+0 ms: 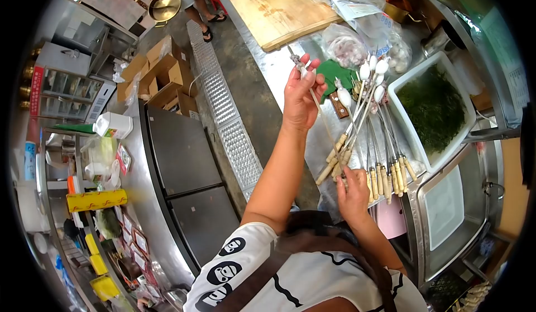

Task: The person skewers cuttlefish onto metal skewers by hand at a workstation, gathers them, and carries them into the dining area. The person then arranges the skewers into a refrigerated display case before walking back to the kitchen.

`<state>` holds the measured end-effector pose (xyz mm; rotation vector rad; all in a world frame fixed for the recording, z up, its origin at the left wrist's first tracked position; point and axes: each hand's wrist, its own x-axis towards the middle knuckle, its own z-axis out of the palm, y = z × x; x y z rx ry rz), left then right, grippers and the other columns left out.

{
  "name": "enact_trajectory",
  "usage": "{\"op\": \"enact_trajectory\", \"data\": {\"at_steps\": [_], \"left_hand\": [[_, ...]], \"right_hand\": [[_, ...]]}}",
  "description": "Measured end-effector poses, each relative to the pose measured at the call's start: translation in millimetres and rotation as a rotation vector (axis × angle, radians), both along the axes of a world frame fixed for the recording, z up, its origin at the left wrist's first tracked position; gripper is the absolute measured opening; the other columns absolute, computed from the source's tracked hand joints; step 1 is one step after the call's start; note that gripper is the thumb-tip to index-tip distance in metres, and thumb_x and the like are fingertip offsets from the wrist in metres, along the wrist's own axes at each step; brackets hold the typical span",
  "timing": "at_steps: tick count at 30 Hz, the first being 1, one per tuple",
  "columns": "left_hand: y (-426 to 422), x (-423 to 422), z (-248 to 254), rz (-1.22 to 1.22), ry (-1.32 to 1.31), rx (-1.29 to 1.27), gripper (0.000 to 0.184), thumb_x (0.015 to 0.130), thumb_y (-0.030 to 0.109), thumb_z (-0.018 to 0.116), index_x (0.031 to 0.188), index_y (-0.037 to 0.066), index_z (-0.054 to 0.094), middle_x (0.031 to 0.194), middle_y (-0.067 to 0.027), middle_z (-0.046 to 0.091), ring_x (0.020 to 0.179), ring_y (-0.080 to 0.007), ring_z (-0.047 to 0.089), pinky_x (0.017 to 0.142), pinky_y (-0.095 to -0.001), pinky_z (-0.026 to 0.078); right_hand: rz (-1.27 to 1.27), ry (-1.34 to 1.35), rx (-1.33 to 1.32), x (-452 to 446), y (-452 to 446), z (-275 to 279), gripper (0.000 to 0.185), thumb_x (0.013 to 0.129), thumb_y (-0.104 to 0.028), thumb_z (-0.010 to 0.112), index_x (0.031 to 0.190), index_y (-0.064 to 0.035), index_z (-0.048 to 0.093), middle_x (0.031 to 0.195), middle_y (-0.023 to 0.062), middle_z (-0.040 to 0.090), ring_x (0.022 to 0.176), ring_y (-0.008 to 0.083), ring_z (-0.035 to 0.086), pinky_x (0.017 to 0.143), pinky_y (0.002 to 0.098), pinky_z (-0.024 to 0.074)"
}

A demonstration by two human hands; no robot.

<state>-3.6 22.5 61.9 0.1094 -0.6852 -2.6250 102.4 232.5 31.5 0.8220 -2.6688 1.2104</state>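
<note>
My left hand (pixel 304 97) is raised over the steel worktop, its fingers closed round the upper part of a long metal skewer (pixel 322 116) and a small whitish-grey food piece (pixel 302 66) near the tip. Lower down, my right hand (pixel 354 192) is closed on the same skewer's handle end. Beside them lie several wooden-handled skewers (pixel 385 172), some with white oval pieces (pixel 382 66) on their upper ends. A green cloth (pixel 336 76) and a short brown wooden handle (pixel 338 105) lie just right of my left hand.
A wooden cutting board (pixel 279 8), plastic bags (pixel 343 45) and a white tub of dark green leaves (pixel 401 91) surround the work area. At right is a steel sink (pixel 479 222). Cardboard boxes (pixel 174 77) stand at left. Another person's legs (pixel 195 5) show at the top.
</note>
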Motion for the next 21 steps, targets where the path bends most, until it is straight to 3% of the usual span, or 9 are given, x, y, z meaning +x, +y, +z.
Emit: {"op": "enact_trajectory", "data": {"at_steps": [2, 7, 10, 12, 15, 16, 17, 19, 21], "left_hand": [[-9, 7, 2, 0.026, -0.170, -0.321, 0.048, 0.081, 0.003, 0.056, 0.124, 0.004, 0.035, 0.097, -0.0077, 0.053, 0.070, -0.0127, 0.050, 0.064, -0.0293, 0.043], [-23, 22, 1, 0.042, -0.113, -0.284, 0.047, 0.081, 0.001, 0.053, 0.124, 0.004, 0.033, 0.092, -0.0075, 0.051, 0.067, -0.0133, 0.048, 0.063, -0.0296, 0.042], [-30, 28, 1, 0.079, -0.063, -0.151, 0.047, 0.081, 0.000, 0.051, 0.124, 0.005, 0.032, 0.094, -0.0081, 0.049, 0.066, -0.0131, 0.047, 0.060, -0.0281, 0.040], [-36, 31, -1, 0.131, -0.038, -0.136, 0.041, 0.085, 0.005, 0.049, 0.123, 0.006, 0.033, 0.095, -0.0083, 0.047, 0.064, -0.0118, 0.045, 0.055, -0.0244, 0.039], [-42, 35, 3, 0.208, -0.007, -0.121, 0.034, 0.090, 0.014, 0.046, 0.122, 0.007, 0.033, 0.093, -0.0079, 0.047, 0.061, -0.0100, 0.044, 0.048, -0.0197, 0.035], [-43, 36, 10, 0.268, -0.094, -0.169, 0.033, 0.094, 0.026, 0.040, 0.121, 0.007, 0.034, 0.086, -0.0063, 0.047, 0.057, -0.0083, 0.042, 0.044, -0.0171, 0.033], [-48, 38, 8, 0.278, -0.099, -0.166, 0.033, 0.094, 0.026, 0.040, 0.121, 0.007, 0.034, 0.086, -0.0063, 0.047, 0.057, -0.0083, 0.042, 0.044, -0.0171, 0.033], [-61, 39, 3, 0.259, -0.060, -0.140, 0.035, 0.094, 0.031, 0.038, 0.119, 0.007, 0.035, 0.079, -0.0046, 0.047, 0.053, -0.0075, 0.040, 0.042, -0.0170, 0.031], [-70, 40, 0, 0.279, -0.096, -0.123, 0.034, 0.094, 0.035, 0.035, 0.111, 0.006, 0.040, 0.073, -0.0026, 0.044, 0.050, -0.0072, 0.037, 0.041, -0.0182, 0.029]], "right_hand": [[0.003, 0.012, -0.002, 1, -2, 1, 0.028, 0.077, -0.006, 0.062, 0.104, -0.0044, 0.054, 0.083, 0.0131, 0.047, 0.067, 0.0286, 0.054, 0.053, 0.0372, 0.0436], [-0.011, -0.041, 0.064, 4, -6, 6, 0.026, 0.078, -0.008, 0.062, 0.103, -0.0044, 0.055, 0.079, 0.0140, 0.052, 0.066, 0.0269, 0.056, 0.051, 0.0360, 0.0440], [0.021, -0.091, 0.004, 10, -14, 8, 0.024, 0.080, -0.008, 0.059, 0.102, -0.0017, 0.055, 0.082, 0.0162, 0.055, 0.070, 0.0307, 0.057, 0.057, 0.0367, 0.0452], [0.071, -0.175, -0.067, 16, -20, 9, 0.023, 0.081, -0.008, 0.056, 0.103, 0.0011, 0.054, 0.084, 0.0172, 0.055, 0.073, 0.0341, 0.056, 0.064, 0.0375, 0.0455], [0.133, -0.255, -0.098, 24, -28, 11, 0.023, 0.081, -0.008, 0.056, 0.103, 0.0014, 0.053, 0.085, 0.0176, 0.054, 0.073, 0.0342, 0.056, 0.064, 0.0370, 0.0454], [0.193, -0.286, -0.092, 25, -27, 7, 0.025, 0.083, -0.008, 0.056, 0.105, 0.0020, 0.052, 0.088, 0.0172, 0.055, 0.070, 0.0297, 0.057, 0.064, 0.0359, 0.0457], [0.202, -0.290, -0.089, 28, -29, 11, 0.025, 0.083, -0.008, 0.056, 0.105, 0.0020, 0.052, 0.088, 0.0172, 0.055, 0.070, 0.0297, 0.057, 0.064, 0.0359, 0.0457], [0.176, -0.925, -0.140, 34, -31, 20, 0.029, 0.084, -0.009, 0.055, 0.110, 0.0023, 0.051, 0.087, 0.0154, 0.057, 0.065, 0.0231, 0.056, 0.063, 0.0332, 0.0458], [0.209, -0.877, -0.144, 36, -31, 10, 0.031, 0.085, -0.009, 0.055, 0.113, 0.0018, 0.050, 0.084, 0.0134, 0.057, 0.063, 0.0193, 0.055, 0.061, 0.0308, 0.0454]]}}
